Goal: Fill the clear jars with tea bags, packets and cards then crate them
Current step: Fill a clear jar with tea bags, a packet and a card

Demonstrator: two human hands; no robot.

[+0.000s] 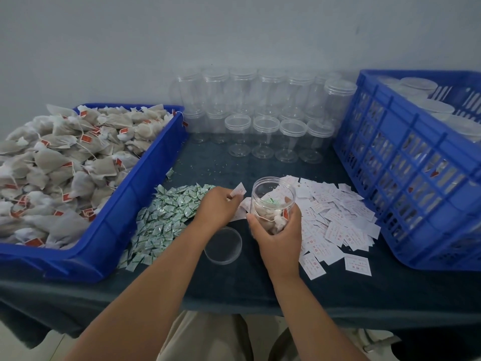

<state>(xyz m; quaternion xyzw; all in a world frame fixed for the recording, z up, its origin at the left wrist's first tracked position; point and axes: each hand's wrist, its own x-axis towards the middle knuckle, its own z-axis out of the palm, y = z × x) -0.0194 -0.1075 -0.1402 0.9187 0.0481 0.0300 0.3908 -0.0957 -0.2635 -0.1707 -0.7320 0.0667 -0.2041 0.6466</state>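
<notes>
Holding the jar, the right hand has its fingers and thumb wrapped round the lower wall; the jar is open-mouthed, tilted toward 11 o'clock and lifted just off the table. The left hand, just beside it at 9 o'clock, pinches one card between fingertips and thumb, other fingers curled. Step looks like the card stage: the jar already shows tea bags at the bottom and one green packet on top, so the card seems to be the last insert. Next move likely calls for carrying the card over the rim at 3 o'clock of the left hand, dropping it in, then fetching the lid, lying flat at 7 o'clock of the jar, and closing it before crating. Counts: one jar in hand, one loose lid, one pinched card; tea bags inside are a few, exact number unclear. Packets heaped at 9 o'clock and cards spread at 3 o'clock, both too many to count. Tray at 10 o'clock is piled with tea bags, uncountable. Empty jars at 12 o'clock: four in the front row, more stacked behind, total unclear. Crate at 2 o'clock shows at least four lidded tops.
</notes>
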